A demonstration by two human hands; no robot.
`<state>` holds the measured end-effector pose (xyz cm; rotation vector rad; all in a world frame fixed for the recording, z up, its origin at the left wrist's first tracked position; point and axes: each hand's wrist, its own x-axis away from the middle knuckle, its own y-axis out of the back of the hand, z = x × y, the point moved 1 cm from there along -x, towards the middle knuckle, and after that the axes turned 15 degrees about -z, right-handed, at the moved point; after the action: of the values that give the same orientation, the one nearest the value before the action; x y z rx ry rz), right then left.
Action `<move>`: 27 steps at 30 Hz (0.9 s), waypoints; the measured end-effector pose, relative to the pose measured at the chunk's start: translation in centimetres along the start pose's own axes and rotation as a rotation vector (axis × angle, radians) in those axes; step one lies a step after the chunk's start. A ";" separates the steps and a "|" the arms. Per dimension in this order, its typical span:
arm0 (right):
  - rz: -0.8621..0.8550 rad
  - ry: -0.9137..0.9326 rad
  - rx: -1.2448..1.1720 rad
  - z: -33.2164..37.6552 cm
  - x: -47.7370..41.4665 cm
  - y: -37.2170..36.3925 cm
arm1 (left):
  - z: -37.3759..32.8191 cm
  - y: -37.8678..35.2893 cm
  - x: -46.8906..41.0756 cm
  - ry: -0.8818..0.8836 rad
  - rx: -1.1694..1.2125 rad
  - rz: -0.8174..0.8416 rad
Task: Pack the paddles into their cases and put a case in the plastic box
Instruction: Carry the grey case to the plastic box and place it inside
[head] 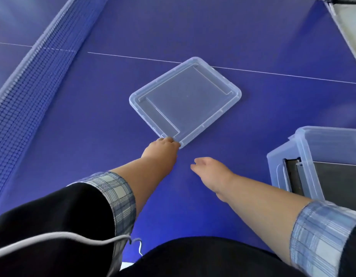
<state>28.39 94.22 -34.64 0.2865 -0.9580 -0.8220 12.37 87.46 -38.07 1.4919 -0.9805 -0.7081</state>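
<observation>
Clear plastic lid (185, 96) on blue table (93, 116), corner in grip of left hand (163, 148); right hand (211, 170) slack, empty.

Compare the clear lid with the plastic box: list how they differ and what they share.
The lid lies flat and shallow mid-table; the box has tall walls and sits at the right, cut off by the frame. The lid holds nothing; the box holds a dark case. The left hand grips the lid's near corner; no hand touches the box. Both are clear plastic.
</observation>
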 end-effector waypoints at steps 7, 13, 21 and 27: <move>-0.015 -0.187 -0.197 0.7 -4.7 -2.8 | -0.1 -3.1 -3.9 -0.075 -0.031 -0.061; -0.047 -0.316 -0.441 2.0 -8.1 -3.9 | 0.3 -4.1 -4.6 -0.219 -0.093 -0.110; 0.002 -0.352 -0.370 2.4 -9.5 -4.4 | 0.6 -3.2 -3.2 -0.239 -0.073 -0.206; 0.038 -0.419 -0.548 2.3 -8.5 -3.4 | -1.2 -2.0 -1.1 -0.276 -0.031 -0.256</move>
<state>22.22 98.46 -40.38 -0.3909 -1.0755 -1.0963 13.26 88.99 -39.92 1.5346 -0.9862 -1.1325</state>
